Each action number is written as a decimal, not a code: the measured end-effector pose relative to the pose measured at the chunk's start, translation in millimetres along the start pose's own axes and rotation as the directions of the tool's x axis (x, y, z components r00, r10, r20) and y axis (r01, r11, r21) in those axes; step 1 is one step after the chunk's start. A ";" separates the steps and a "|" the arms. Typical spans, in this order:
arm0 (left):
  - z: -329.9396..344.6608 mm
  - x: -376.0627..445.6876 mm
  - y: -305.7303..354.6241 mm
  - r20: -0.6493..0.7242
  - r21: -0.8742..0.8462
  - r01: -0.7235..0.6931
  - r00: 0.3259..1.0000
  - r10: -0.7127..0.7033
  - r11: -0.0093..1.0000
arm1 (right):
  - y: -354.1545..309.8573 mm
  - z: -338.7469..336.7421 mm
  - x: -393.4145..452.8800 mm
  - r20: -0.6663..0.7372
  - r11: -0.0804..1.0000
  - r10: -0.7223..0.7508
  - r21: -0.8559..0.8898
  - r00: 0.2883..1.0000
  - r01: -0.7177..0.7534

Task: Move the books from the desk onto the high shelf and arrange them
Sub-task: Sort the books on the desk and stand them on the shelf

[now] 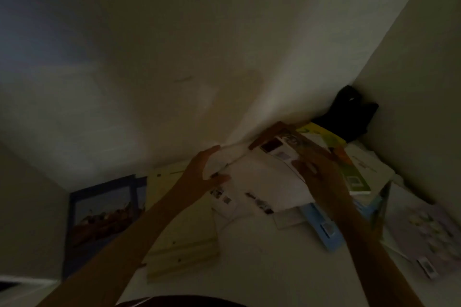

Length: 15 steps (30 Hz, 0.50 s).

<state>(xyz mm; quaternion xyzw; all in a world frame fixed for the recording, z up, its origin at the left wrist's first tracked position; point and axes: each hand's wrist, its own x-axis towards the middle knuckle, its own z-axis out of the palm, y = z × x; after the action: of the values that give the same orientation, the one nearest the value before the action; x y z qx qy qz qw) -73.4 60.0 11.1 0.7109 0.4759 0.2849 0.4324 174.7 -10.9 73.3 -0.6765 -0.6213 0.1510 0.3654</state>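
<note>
The view is dim and blurred. Both arms reach up onto the high white shelf. My left hand grips the left edge of a white book, thumb below and fingers above. My right hand holds the book's right side, over a brown-edged book. Under and beside these lie a green and yellow book, a white book, a light blue book and a pale patterned book.
A pale yellow stack of books lies left of the white book, and a dark blue picture book lies further left. A black object sits in the back right corner. Walls close the shelf behind and on both sides.
</note>
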 end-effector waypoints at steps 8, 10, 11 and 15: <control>-33.0 -36.6 -18.8 -0.147 -0.303 0.374 0.890 -0.431 0.877 | -37.6 111.8 68.2 0.259 0.998 -0.061 0.029 0.964 0.055; -35.7 -52.5 -47.7 -0.199 -0.424 0.443 0.805 -0.558 0.790 | -21.0 161.3 45.3 0.290 0.992 0.109 0.035 0.951 -0.125; -35.8 -59.1 -62.8 -0.215 -0.478 0.467 0.759 -0.615 0.744 | -14.4 182.1 27.9 0.348 0.960 0.229 0.071 0.909 -0.269; -31.5 -80.0 -114.9 -0.244 -0.335 0.618 0.672 -0.699 0.711 | -6.6 235.2 -32.8 0.536 0.709 0.573 0.055 0.620 -0.703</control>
<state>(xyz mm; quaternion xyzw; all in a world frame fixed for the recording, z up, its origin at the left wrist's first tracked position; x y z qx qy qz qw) -179.4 16.8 -75.5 0.3724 0.7351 0.2830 0.4907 9.0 29.8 -92.0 -0.7395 -0.3820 0.5147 0.2054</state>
